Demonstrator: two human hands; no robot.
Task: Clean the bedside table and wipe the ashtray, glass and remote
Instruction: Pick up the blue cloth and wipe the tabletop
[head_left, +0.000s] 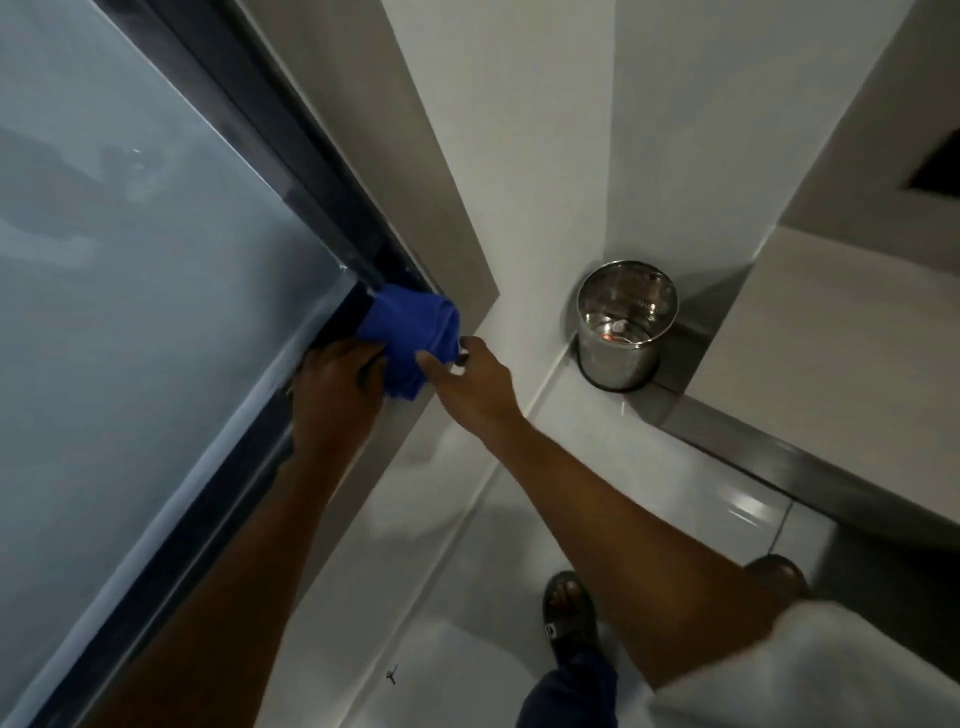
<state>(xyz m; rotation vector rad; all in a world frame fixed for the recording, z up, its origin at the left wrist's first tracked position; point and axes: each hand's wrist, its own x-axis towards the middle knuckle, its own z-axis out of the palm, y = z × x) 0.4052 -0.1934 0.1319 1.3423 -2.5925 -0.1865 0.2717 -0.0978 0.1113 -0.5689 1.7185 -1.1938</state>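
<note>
Right sleeve, white, fills the near corner. Out along that arm, the right hand has its fingers loosely spread, thumb touching the blue cloth. The left hand grips the cloth's lower edge, fingers curled in. The cloth is bunched at the corner of the dark window frame, against the glass pane. A steel bin stands off to the right.

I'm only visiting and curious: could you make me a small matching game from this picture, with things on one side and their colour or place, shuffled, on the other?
Things:
1. cloth
2. bin
3. sandal
4. glass pane

Descriptions:
A. shiny metal, open at the top
B. dark, being worn, near the bottom of the view
C. pale grey, filling the left side
D. blue, bunched up

Pairs: 1-D, 2-A, 3-B, 4-C
</note>
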